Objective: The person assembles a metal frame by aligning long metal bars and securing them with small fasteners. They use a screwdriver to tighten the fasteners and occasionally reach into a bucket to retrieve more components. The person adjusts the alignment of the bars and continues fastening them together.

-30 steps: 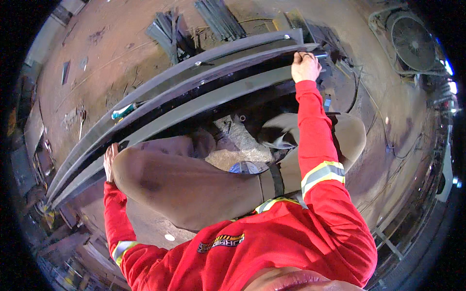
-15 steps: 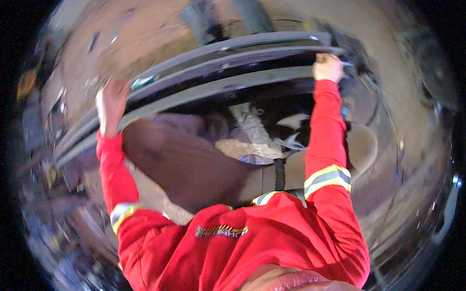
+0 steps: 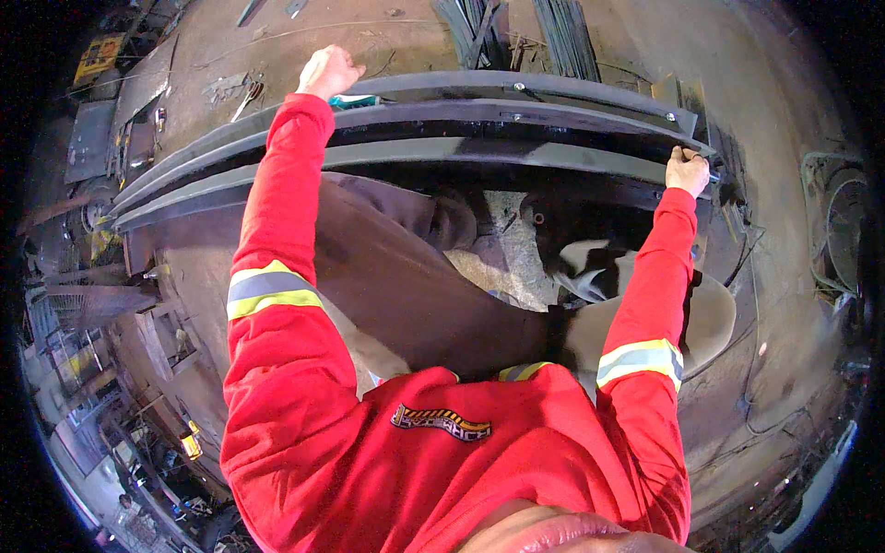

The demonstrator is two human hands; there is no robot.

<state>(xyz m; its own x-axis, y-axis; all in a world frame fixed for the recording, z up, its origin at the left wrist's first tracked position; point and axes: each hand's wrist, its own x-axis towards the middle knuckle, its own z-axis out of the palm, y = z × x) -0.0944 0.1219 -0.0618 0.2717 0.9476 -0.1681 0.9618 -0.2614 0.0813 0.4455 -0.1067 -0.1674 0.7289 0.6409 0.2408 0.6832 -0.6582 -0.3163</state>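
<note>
Long grey steel beams (image 3: 553, 152) lie side by side in front of me, bending across the view. Beyond their far edge is my left hand (image 3: 329, 72), its fingers curled in; whatever it may hold is hidden. Just below that hand, a small teal object (image 3: 355, 101) rests at the far beam. My right hand (image 3: 688, 172) is closed at the right end of the nearer beams, fingers pinched together. A small bluish bit shows beside it, too little to name. Two small shiny pieces sit on the beams farther back.
Bundles of thin metal rods (image 3: 564, 37) lie on the floor past the beams. A cable (image 3: 751, 323) runs along the floor at right, near a round metal frame (image 3: 841, 226). Metal racks and scrap (image 3: 92, 304) crowd the left. My bent leg (image 3: 415, 276) is close behind the beams.
My left hand has gone from the beams' left part to past their far edge. My right hand stays closed near the beams' right end. The view has shifted and become sharper.
</note>
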